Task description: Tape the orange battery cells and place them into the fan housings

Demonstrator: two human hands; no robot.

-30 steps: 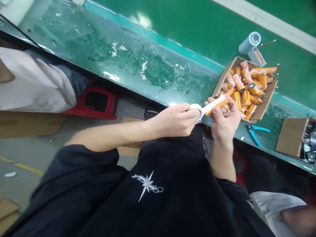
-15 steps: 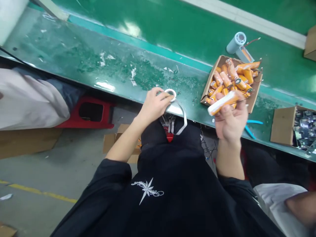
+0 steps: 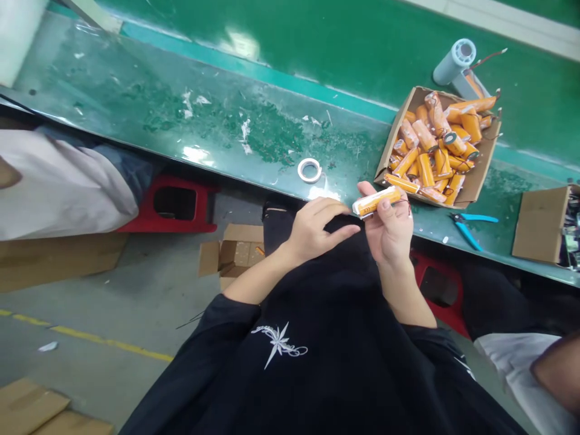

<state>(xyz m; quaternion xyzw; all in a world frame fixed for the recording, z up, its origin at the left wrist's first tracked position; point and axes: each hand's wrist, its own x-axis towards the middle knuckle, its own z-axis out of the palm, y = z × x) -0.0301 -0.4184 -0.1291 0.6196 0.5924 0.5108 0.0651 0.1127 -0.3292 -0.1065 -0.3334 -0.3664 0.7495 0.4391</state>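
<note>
We see an orange battery (image 3: 377, 201) with white tape round one end, lying sideways in our right hand (image 3: 389, 232), fingers closed round it. Our left hand (image 3: 317, 232) holds nothing, fingers half curled, fingertips (image 3: 353, 228) just beside the taped end.

The box (image 3: 541, 226) at the right edge is cut off, its contents unreadable. The cell (image 3: 377, 201) is partly hidden by the right hand (image 3: 389, 232). Two neighbours' sleeves (image 3: 58, 181) run off-frame.
</note>
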